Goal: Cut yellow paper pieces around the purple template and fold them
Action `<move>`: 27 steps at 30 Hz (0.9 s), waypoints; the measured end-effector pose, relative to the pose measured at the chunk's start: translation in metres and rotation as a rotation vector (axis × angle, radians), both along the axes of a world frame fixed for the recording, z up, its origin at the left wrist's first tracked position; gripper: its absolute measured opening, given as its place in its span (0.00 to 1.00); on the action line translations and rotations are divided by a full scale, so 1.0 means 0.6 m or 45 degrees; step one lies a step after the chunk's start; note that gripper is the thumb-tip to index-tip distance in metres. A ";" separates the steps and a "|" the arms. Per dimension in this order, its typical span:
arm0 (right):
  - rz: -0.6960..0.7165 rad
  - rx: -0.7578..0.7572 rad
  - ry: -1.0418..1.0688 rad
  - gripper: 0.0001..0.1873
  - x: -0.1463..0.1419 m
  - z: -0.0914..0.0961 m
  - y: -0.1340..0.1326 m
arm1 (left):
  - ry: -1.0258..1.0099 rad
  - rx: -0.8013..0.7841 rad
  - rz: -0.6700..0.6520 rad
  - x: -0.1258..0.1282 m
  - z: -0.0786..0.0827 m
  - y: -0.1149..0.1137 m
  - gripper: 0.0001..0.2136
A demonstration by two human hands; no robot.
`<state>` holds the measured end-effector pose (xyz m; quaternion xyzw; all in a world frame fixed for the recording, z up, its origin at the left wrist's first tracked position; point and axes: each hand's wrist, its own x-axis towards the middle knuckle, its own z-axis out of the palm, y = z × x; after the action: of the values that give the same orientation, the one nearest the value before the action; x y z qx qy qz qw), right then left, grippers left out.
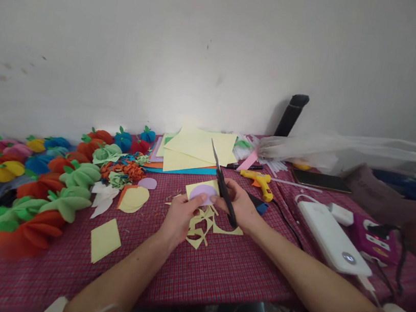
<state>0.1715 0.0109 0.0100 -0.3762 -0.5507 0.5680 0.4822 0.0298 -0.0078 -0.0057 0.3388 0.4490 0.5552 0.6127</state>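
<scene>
My left hand [180,216] pinches a pale yellow paper piece [189,188] with a rounded purple paper shape [203,191] lying on it. In my right hand [239,207] is a pair of black-handled scissors [223,185], blades pointing up and away from me. The right fingertips also touch the right edge of the purple shape. Below both hands, curled yellow paper scraps [197,229] lie on the checked tablecloth [160,278]. A stack of yellow paper squares [105,241] sits left of my left hand, with rounded yellow cutouts [134,199] behind it.
Colourful paper fruits [47,200] crowd the left side, beside shredded paper [124,171]. Yellow sheets [197,149] lie at the back. To the right are a yellow glue gun [260,181], a white power bank [331,238], a purple socket block [374,239] and a cable [291,222].
</scene>
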 end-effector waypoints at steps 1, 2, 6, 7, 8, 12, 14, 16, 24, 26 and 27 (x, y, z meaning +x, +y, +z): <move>0.008 0.003 -0.001 0.23 0.001 0.001 0.000 | -0.002 -0.004 -0.009 0.000 0.000 0.000 0.16; 0.018 0.007 0.002 0.23 0.001 0.002 0.001 | -0.006 -0.009 -0.018 0.000 0.000 0.000 0.15; 0.029 0.011 0.009 0.23 0.003 0.005 0.001 | -0.046 -0.045 -0.088 -0.007 0.003 0.001 0.15; 0.023 0.007 0.002 0.23 0.004 0.005 0.001 | -0.054 -0.052 -0.112 -0.009 0.004 0.002 0.14; 0.019 0.002 -0.010 0.24 0.005 0.005 0.001 | -0.058 -0.058 -0.138 -0.011 0.005 0.002 0.14; 0.062 0.016 -0.047 0.25 0.008 0.003 0.000 | -0.041 -0.075 -0.197 -0.018 0.009 0.002 0.14; 0.114 0.039 -0.056 0.24 0.008 0.000 0.000 | -0.022 -0.074 -0.217 -0.019 0.011 0.001 0.14; 0.160 0.056 -0.066 0.24 0.008 -0.004 0.001 | -0.005 -0.065 -0.244 -0.019 0.012 -0.001 0.15; 0.168 0.047 -0.088 0.24 0.006 -0.003 0.000 | -0.031 -0.047 -0.255 -0.016 0.010 -0.005 0.16; 0.117 0.048 -0.105 0.23 0.007 0.001 -0.001 | -0.042 -0.069 -0.234 -0.018 0.008 -0.003 0.16; 0.099 0.040 -0.109 0.23 0.008 0.004 -0.001 | -0.050 -0.078 -0.233 -0.019 0.007 -0.003 0.16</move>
<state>0.1763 0.0104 0.0122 -0.3708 -0.5938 0.5612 0.4416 0.0187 -0.0095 -0.0014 0.3485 0.4208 0.4893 0.6797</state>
